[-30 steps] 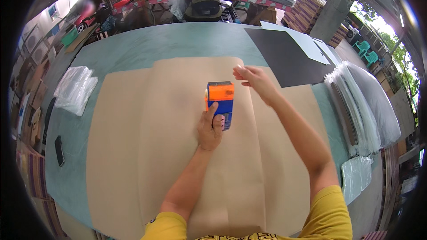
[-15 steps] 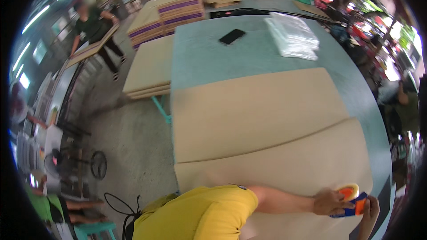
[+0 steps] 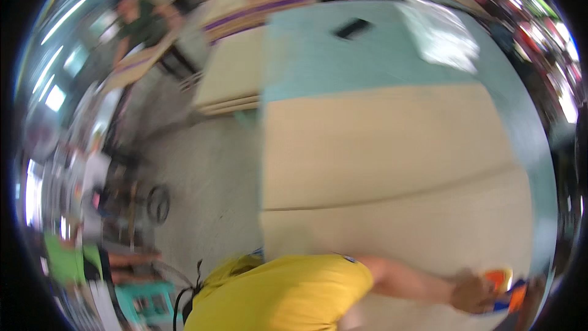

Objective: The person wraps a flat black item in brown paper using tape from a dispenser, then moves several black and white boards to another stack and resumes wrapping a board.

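At the lower right, my left hand (image 3: 471, 295) is closed on a tape dispenser (image 3: 503, 304) in blue and orange, with a yellowish roll of tape (image 3: 499, 279) on it. My right hand (image 3: 534, 301) is at the dispenser's right end; motion blurs its fingers. Both hands are over the right edge of a large tan cardboard sheet (image 3: 386, 147). A dark crease or seam curves across this cardboard from left to right. My left arm, in a yellow sleeve, stretches over its near part.
The cardboard covers much of a green table (image 3: 318, 67). Beyond it lie a black phone (image 3: 353, 28) and clear plastic bags (image 3: 442, 35). Flat cardboard (image 3: 229, 70) is stacked beside the table's left side. A person (image 3: 144, 30) holds a board at the far left; another in green (image 3: 67, 260) is nearer.
My view has swung, so the table and cardboard appear shifted right and up, with blur. Both hands remain at the tape dispenser, now closer to the right rim.
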`<move>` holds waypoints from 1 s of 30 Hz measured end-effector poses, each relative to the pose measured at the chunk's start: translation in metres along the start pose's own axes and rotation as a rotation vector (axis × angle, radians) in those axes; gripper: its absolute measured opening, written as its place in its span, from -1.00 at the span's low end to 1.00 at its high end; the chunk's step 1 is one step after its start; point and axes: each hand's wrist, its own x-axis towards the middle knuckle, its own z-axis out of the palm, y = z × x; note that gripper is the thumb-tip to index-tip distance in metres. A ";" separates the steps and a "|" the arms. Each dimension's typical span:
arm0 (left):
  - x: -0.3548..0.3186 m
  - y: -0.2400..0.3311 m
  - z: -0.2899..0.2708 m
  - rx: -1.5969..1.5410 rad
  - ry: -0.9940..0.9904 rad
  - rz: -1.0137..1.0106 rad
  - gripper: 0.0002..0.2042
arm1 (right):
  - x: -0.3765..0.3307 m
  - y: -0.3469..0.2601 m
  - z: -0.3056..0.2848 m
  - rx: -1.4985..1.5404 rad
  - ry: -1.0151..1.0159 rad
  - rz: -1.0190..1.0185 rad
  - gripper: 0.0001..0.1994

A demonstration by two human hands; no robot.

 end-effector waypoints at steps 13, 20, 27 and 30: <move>0.011 0.070 -0.053 -0.074 -0.624 -0.539 -0.41 | 0.188 0.053 0.082 -0.089 0.185 -0.194 -0.84; 0.011 0.029 -0.067 -0.356 -0.524 -0.746 -0.43 | 0.151 0.019 0.157 -0.154 0.110 -0.037 -0.74; 0.020 0.025 -0.075 -0.407 -0.557 -0.827 -0.45 | 0.147 0.021 0.182 -0.248 0.055 0.010 -0.67; 0.022 0.022 -0.077 -0.392 -0.570 -0.845 -0.46 | 0.143 0.010 0.185 -0.285 0.015 0.042 -0.53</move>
